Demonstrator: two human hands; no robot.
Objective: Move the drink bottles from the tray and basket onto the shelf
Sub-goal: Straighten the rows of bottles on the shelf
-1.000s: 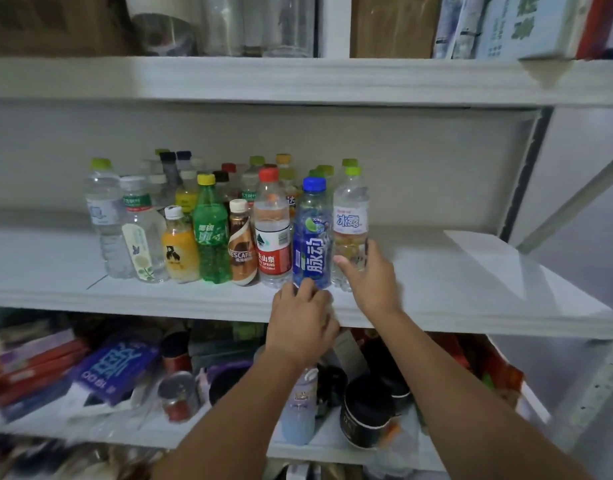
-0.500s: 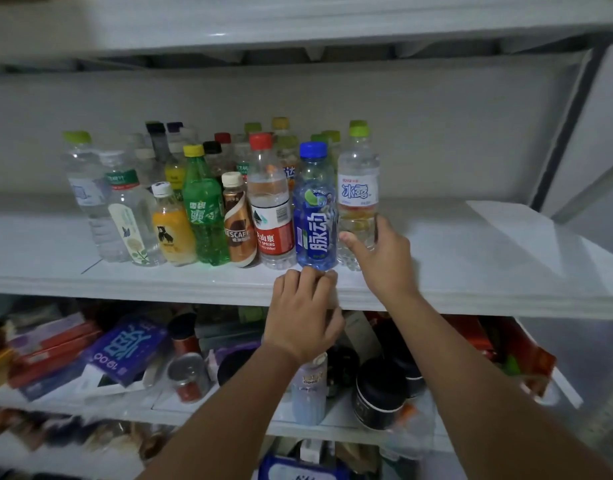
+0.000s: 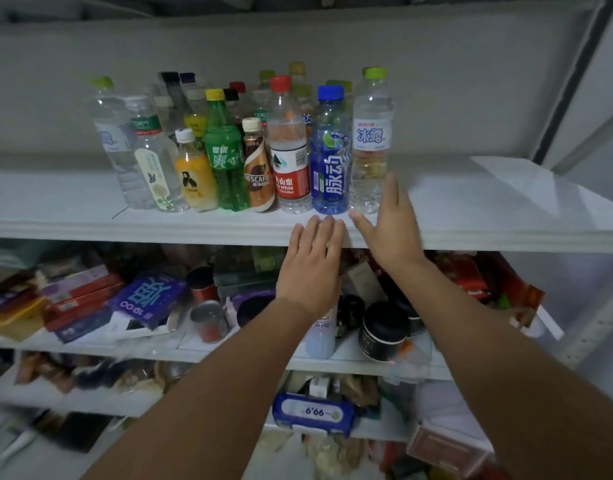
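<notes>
Head view: both hands open and holding nothing at the shelf (image 3: 159, 230), with the drink bottles (image 3: 225, 161) already standing on it.

Eight bottles make the front row near the shelf's front edge. They stand upright, shoulder to shoulder, labels outward. This probably keeps them readable and leaves the bare right end free for more. More caps show behind them, too overlapped to count. The right hand (image 3: 391, 226) is spread with straight fingers just beside the clear green-capped bottle (image 3: 372, 140) at the row's right end; whether it touches the bottle I cannot tell. The left hand (image 3: 312, 268) lies flat, fingertips at the front edge below the blue bottle (image 3: 329, 157). Neither tray nor basket is in view.
</notes>
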